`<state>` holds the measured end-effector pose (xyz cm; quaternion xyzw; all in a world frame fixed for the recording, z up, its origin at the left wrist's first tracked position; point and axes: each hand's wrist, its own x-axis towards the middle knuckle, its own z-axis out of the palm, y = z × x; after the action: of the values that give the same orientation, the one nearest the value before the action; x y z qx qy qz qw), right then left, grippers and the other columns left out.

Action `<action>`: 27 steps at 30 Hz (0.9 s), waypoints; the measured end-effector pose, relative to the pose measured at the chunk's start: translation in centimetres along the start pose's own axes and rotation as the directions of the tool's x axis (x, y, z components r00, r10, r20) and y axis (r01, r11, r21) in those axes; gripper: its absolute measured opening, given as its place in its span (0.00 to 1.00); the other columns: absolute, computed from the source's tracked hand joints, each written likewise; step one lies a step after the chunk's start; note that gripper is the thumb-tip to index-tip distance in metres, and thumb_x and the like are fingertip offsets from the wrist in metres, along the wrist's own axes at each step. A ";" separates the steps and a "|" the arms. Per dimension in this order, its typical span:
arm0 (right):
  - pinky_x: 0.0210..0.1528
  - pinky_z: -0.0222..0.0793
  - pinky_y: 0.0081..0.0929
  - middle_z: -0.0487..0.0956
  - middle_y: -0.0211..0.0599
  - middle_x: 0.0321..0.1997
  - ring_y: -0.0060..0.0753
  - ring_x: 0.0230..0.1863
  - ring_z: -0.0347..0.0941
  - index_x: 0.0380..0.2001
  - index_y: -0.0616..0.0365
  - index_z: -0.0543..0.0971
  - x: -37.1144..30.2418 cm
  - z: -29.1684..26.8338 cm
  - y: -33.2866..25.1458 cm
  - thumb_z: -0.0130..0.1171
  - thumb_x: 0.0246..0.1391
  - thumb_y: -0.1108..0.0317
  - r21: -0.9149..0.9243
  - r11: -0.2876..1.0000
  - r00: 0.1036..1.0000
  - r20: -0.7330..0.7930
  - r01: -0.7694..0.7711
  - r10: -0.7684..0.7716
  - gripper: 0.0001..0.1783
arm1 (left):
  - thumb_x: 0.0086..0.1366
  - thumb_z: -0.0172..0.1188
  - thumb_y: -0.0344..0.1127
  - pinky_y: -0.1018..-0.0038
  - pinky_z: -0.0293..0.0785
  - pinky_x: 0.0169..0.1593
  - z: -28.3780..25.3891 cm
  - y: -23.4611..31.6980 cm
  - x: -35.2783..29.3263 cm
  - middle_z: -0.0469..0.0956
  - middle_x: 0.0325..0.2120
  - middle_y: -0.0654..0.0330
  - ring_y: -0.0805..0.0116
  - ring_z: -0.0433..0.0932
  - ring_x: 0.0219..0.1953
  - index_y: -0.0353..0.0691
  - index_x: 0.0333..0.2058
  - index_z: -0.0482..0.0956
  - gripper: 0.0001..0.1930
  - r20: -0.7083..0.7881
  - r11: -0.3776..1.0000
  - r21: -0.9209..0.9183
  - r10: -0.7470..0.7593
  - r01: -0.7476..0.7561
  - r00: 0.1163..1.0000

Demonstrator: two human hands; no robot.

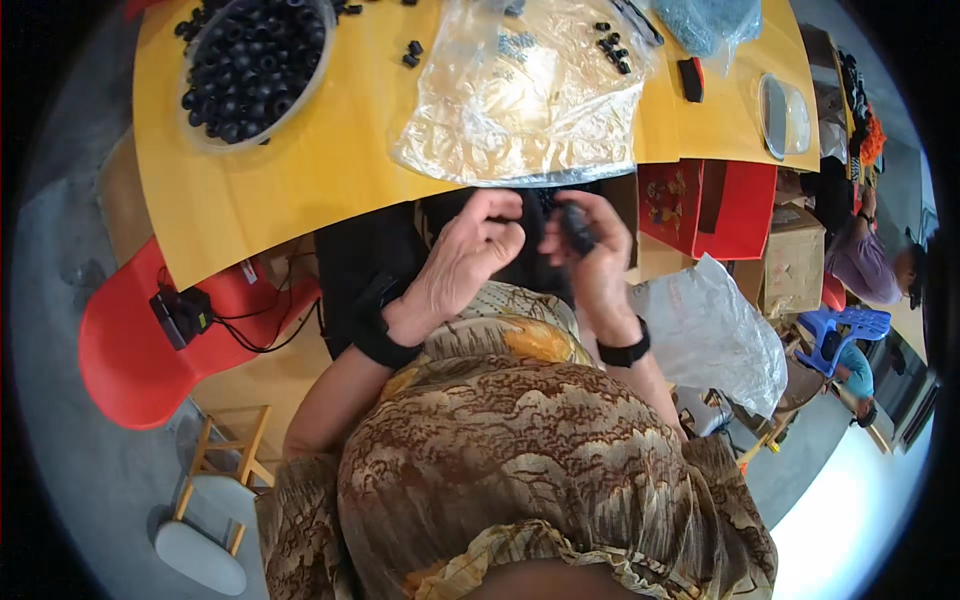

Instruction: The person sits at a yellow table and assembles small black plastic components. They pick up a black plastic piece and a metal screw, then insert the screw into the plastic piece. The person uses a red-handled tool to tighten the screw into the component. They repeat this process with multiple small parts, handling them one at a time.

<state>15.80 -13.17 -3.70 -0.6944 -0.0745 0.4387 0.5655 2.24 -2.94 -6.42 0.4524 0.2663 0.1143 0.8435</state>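
My left hand (475, 248) is in front of the table's near edge, above my lap. Its fingers are curled in with the thumb close to them, and what they hold, if anything, is too small to make out. My right hand (600, 262), somewhat blurred, is closed around a black, rounded, elongated object (577, 228). A gap separates the two hands. Just beyond them a clear plastic bag (500, 140) lies flat on the yellow table (310, 190). Several small black cylindrical pieces (613, 50) rest on its right part.
A clear tub (328, 60) full of black beads stands at the far left. A bag of bluish pieces (712, 25), a black-and-red object (691, 80) and a clear lid (785, 115) lie right. Below are a red box (737, 210) and a red chair (130, 350). People sit far right.
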 end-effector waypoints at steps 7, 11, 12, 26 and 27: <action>0.28 0.68 0.15 0.77 0.39 0.34 0.26 0.30 0.73 0.50 0.61 0.71 3.1 -7.3 4.5 0.42 0.41 0.82 -0.611 0.788 0.963 -0.164 0.071 -0.214 0.28 | 0.60 0.59 0.36 0.77 0.71 0.40 -1.3 4.6 -3.1 0.73 0.39 0.55 0.72 0.74 0.36 0.32 0.44 0.69 0.18 -0.001 0.982 0.187 0.010 -0.010 1.000; 0.35 0.70 0.19 0.77 0.41 0.37 0.28 0.33 0.73 0.49 0.63 0.71 3.2 -6.2 3.2 0.38 0.38 0.85 -0.670 0.727 0.952 -0.102 0.149 -0.289 0.30 | 0.59 0.60 0.34 0.79 0.70 0.38 -1.8 7.2 -3.6 0.76 0.32 0.58 0.75 0.75 0.33 0.31 0.39 0.73 0.14 -0.130 0.921 0.320 0.274 -0.221 0.953; 0.36 0.69 0.19 0.77 0.39 0.35 0.27 0.33 0.73 0.47 0.64 0.72 2.9 -5.6 2.4 0.38 0.37 0.85 -0.600 0.779 0.952 -0.091 0.182 -0.292 0.29 | 0.58 0.60 0.33 0.80 0.69 0.36 -2.1 7.6 -3.6 0.75 0.29 0.60 0.76 0.74 0.30 0.32 0.37 0.74 0.11 -0.170 0.891 0.376 0.337 -0.255 0.926; 0.35 0.67 0.17 0.77 0.33 0.28 0.19 0.30 0.72 0.38 0.64 0.77 2.0 0.2 -8.6 0.53 0.45 0.84 -0.520 0.608 0.695 -0.036 0.600 -0.718 0.14 | 0.48 0.63 0.29 0.66 0.65 0.37 -10.6 15.8 -0.2 0.74 0.27 0.60 0.58 0.72 0.34 0.41 0.30 0.79 0.08 0.051 -0.182 0.969 0.809 0.167 0.585; 0.33 0.67 0.17 0.77 0.35 0.27 0.20 0.30 0.72 0.37 0.64 0.77 2.4 0.4 -8.9 0.54 0.45 0.84 -0.540 0.560 0.665 -0.002 0.628 -0.747 0.14 | 0.48 0.63 0.29 0.66 0.65 0.37 -11.0 16.1 0.1 0.74 0.27 0.60 0.59 0.72 0.34 0.41 0.30 0.79 0.08 0.063 -0.220 0.958 0.784 0.182 0.618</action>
<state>20.48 -8.31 2.59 -0.7747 -0.3845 0.0622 0.4981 -2.99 13.91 1.86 0.8907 0.3752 0.2567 -0.0038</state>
